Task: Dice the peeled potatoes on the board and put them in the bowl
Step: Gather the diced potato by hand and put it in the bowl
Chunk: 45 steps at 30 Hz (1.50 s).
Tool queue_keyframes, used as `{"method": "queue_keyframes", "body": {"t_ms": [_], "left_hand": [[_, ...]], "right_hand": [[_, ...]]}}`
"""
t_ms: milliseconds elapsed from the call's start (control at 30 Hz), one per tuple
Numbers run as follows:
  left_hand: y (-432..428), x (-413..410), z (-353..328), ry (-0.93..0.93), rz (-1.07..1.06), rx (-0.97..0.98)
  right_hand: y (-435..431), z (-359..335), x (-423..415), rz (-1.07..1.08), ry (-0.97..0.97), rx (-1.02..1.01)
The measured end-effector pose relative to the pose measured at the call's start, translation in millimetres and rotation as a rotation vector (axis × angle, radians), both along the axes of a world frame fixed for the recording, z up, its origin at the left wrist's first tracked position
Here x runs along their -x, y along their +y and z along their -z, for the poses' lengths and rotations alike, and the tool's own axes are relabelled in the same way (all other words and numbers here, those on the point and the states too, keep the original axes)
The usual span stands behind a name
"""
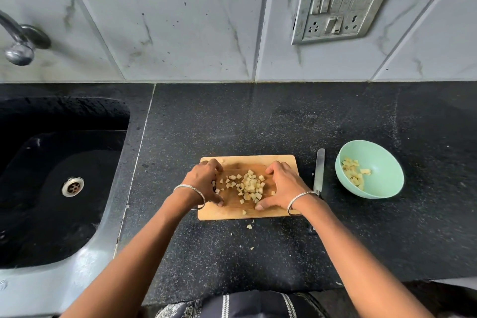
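A heap of pale diced potato (249,186) lies in the middle of the wooden cutting board (258,160). My left hand (205,180) is cupped on the board at the left of the heap, fingers curved toward it. On the other side of the heap my right hand (282,184) is cupped the same way. Both hands rest on the board and hold nothing. The mint-green bowl (382,162) stands to the right with some diced potato (354,172) inside. A knife (319,170) lies between board and bowl, blade pointing away from me.
A black sink (59,175) with a metal drain fills the left side, a tap (18,39) above it. Two stray potato bits (249,226) lie on the dark countertop (258,116) in front of the board. A tiled wall with a switch plate (340,8) is behind.
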<state>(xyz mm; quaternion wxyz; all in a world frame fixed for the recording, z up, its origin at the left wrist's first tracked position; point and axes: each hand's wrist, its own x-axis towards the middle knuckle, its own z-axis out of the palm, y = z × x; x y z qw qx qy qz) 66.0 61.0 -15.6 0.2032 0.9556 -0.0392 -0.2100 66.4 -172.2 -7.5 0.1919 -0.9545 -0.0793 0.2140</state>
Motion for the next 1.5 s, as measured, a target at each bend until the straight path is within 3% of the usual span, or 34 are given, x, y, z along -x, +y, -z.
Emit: {"method": "queue_keyframes", "body": {"t_ms": [267, 600, 800, 1000, 1500], "left_hand": [[-5, -3, 2, -0.039, -0.055, 0.014], [-47, -11, -1, -0.027, 0.06, -0.036], [-54, -14, 1, -0.04, 0.022, 0.034], [-46, -12, -1, -0.012, -0.056, 0.158], [-60, -26, -20, 0.238, -0.218, 0.474]], "right_hand": [[27, -1, -6, -0.046, -0.003, 0.041], [37, -3, -8, 0.006, 0.03, 0.063], [36, -1, -8, -0.013, 0.029, 0.052], [29, 8, -6, 0.125, 0.048, -0.155], [-9, -3, -8, 0.313, 0.369, -0.707]]}}
